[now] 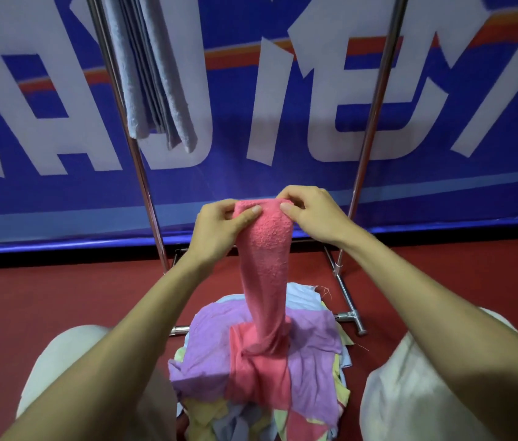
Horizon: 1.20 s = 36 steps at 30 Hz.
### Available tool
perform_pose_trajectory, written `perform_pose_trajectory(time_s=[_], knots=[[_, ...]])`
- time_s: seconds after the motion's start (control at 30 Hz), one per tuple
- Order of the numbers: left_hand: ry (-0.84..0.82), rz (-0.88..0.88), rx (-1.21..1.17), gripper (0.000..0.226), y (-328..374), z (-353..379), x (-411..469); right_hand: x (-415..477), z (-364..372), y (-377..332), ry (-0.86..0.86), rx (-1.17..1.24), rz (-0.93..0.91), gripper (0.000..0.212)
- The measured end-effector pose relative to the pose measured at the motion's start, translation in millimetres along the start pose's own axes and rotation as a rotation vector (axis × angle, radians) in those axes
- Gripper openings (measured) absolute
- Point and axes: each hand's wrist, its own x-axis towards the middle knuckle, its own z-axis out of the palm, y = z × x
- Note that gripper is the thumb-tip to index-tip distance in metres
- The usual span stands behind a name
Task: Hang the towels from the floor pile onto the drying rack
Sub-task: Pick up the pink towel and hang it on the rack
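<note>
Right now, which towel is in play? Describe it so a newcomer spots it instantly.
Find the steel drying rack in front of the blue banner; the floor pile of towels sits at its base. Stretching up from that pile is the pink towel, its top edge pinched by the left hand and right hand. It alone is raised; the purple towel beneath lies flat.

Floor pile [311,345] lies before the rack [375,100] (towels [155,74] hang left).

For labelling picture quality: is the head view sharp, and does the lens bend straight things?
Head view: the pink terry towel is sharp; the blue banner with white letters looks soft; the shiny metal rack poles splay apart upward, a wide-angle effect; light is even.
</note>
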Motion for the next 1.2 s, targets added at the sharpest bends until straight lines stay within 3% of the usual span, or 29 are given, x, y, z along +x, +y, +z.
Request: perform_pose_trajectory(time_s=[0.17, 0.3, 0.47, 0.63, 0.73, 0.87, 1.0, 1.2], knots=[[0.057, 0.133, -0.114, 0.007, 68, -5, 19, 32, -39, -42, 0.211, 0.173, -0.044, 0.018], [0.036, 0.213, -0.082, 0.029, 127, -16, 33, 49, -81, -94, 0.409, 0.415, -0.111, 0.021], [-0.023, 0.356, 0.059, 0.018, 195, -33, 42, 55, -127, -138, 0.471, 0.345, -0.180, 0.010], [-0.050, 0.418, 0.398, 0.033, 251, -53, 54, 54, -168, -169, 0.491, 0.084, -0.229, 0.015], [0.034, 0.519, 0.520, 0.030, 285, -61, 50, 54, -188, -194, 0.547, 0.071, -0.254, 0.017], [0.263, 0.727, 0.395, 0.028, 322, -63, 50, 51, -209, -235, 0.761, 0.253, -0.467, 0.013], [0.255, 0.661, 0.561, 0.028, 328, -63, 47, 48, -210, -240, 0.697, 0.223, -0.393, 0.013], [0.235, 0.707, 0.443, 0.027, 347, -61, 39, 43, -222, -242, 0.790, 0.281, -0.416, 0.013]])
